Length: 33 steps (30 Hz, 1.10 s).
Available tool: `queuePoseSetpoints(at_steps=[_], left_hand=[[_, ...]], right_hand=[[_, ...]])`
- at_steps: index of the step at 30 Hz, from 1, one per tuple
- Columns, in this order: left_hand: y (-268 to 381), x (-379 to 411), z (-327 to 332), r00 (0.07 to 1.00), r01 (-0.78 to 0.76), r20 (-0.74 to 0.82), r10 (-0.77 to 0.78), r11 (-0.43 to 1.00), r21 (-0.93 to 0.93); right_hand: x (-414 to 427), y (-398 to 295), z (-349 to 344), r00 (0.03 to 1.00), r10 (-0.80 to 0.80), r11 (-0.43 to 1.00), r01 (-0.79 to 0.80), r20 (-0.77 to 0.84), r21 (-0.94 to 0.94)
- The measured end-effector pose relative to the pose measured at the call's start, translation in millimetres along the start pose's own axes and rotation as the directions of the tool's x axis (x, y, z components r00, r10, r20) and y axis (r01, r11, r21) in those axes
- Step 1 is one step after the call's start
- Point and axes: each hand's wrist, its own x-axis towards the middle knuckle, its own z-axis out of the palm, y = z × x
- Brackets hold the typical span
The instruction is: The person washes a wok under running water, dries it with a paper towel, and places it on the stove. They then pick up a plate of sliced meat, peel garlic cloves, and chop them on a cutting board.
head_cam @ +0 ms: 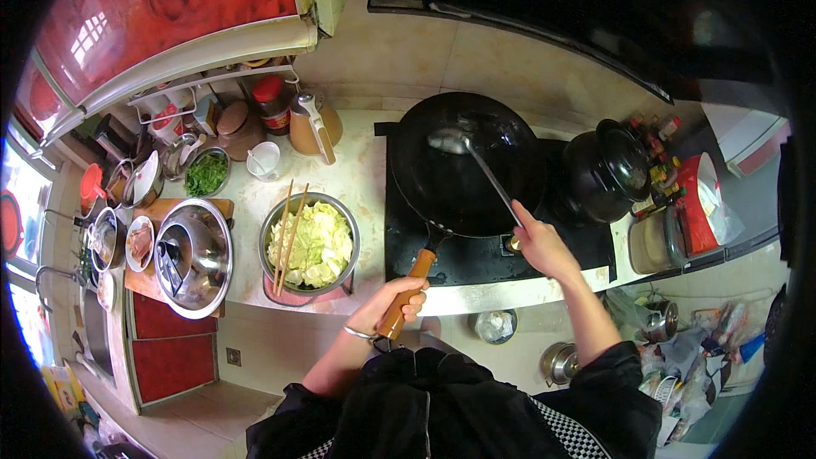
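My left hand (398,303) is closed around the wooden handle of a black wok (414,185), which sits on the black gas stove (421,261). With my right hand (545,245) I grip the metal handle of a ladle (451,140); its bowl is inside the wok, towards the far left part. The wok's inside looks dark and shiny. Left of the stove, a steel bowl (357,229) holds chopped cabbage (319,245), with a pair of wooden chopsticks (290,236) lying across it.
A lidded black pot (590,172) stands right of the wok. Farther left are a steel lid (220,261), a plate of raw meat (139,243) and a bowl of chopped greens (207,173). A pitcher (306,131) and small white bowl (263,160) stand behind the cabbage. The range hood (542,25) hangs above.
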Motion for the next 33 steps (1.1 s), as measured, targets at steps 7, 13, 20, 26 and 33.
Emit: queuePoseSetpoints(at_steps=[7,13,20,26,33], left_hand=[[-15.5,-36.6,8.0,0.993,-0.09,-0.053,0.105,0.968,0.235],[-14.6,-38.7,12.8,0.988,-0.113,-0.073,0.137,0.958,0.262],[-13.2,-38.7,16.9,0.983,-0.123,-0.09,0.158,0.942,0.314],[-12.8,-36.2,16.8,0.985,-0.111,-0.092,0.144,0.948,0.298],[-9.2,-42.3,23.9,0.972,-0.14,-0.128,0.195,0.927,0.349]], right_hand=[[0.9,32.6,-29.3,0.988,-0.149,0.989,0.148,-0.047,-0.022],[7.8,34.9,-29.0,0.98,-0.194,0.981,0.194,0.042,-0.002],[7.5,50.6,-29.2,0.986,-0.166,0.986,0.166,0.013,-0.034],[20.6,45.5,-23.3,0.98,-0.188,0.977,0.18,-0.065,-0.113],[-14.3,36.4,-66.7,0.985,-0.134,0.974,0.151,0.108,-0.17]])
